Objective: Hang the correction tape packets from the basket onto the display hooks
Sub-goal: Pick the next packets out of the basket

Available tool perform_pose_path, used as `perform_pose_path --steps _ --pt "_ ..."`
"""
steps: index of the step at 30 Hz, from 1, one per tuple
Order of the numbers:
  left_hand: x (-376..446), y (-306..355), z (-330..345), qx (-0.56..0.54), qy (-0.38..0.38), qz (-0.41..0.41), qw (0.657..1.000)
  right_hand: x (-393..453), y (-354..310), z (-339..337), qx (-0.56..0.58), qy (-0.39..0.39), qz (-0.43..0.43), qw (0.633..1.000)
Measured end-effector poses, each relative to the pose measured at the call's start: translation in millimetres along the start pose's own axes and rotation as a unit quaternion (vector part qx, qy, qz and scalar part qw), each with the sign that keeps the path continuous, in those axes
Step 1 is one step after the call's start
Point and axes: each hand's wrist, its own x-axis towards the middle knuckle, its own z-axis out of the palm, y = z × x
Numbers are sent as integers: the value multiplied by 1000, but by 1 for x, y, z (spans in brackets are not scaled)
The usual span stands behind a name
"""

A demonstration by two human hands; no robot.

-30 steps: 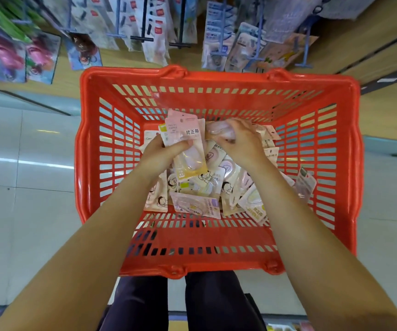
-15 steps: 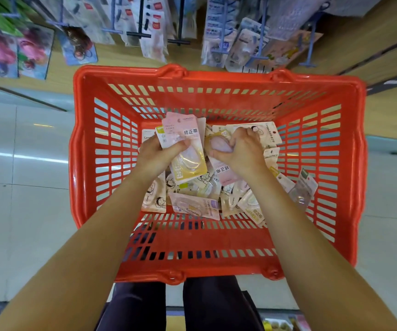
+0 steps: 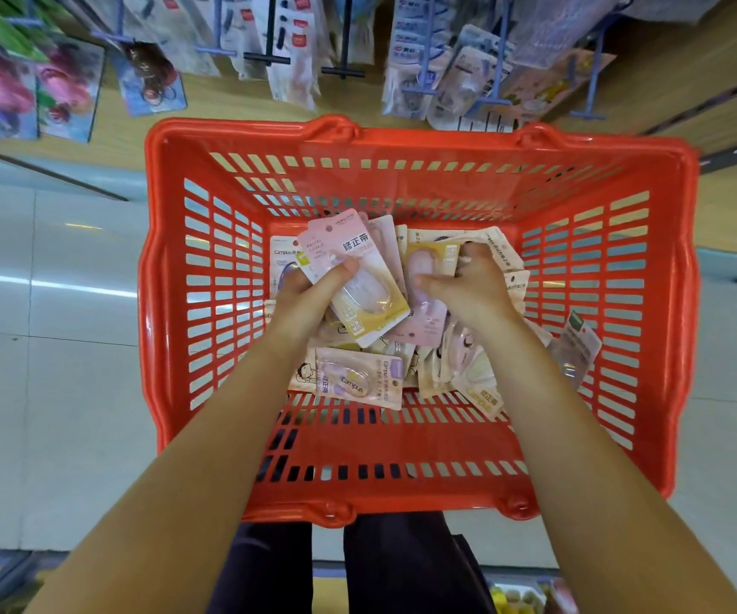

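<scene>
Red slatted basket (image 3: 402,489) holds the loose correction tape packets (image 3: 360,383); left hand (image 3: 309,299) pinches a fanned stack of packets (image 3: 353,277), apparently collecting a batch, while right hand (image 3: 468,290) curls onto a pink packet (image 3: 424,277) below the display hooks (image 3: 495,59).

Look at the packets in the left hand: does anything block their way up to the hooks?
Nothing visible does. The left hand holds a fan of packets above the pile, inside the open-topped basket. The hooks hang beyond its far rim, already carrying goods. The right hand sits beside the packets, not over them.
</scene>
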Motion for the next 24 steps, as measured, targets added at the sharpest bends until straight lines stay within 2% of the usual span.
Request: perform_pose_path --steps 5,7,10,14,16,19,24 --pt "-5 -3 -2 -56 19 8 998 -3 -2 -20 95 36 -32 994" --pt "-4 -3 -6 -74 34 5 997 -6 -10 -18 123 -21 -41 991" --pt "1 -3 -13 -68 43 6 997 -4 -15 3 85 -96 -19 992" --pt "9 -4 -15 -54 52 -4 997 0 -17 28 73 -101 -15 992" --pt "12 -3 -15 -56 44 -11 997 0 -14 34 66 -94 -19 993" --pt "11 1 -16 -42 26 -11 999 -2 -11 39 115 -88 1 989" --pt "-1 1 -12 5 -64 7 998 -10 -13 20 208 -144 33 967"
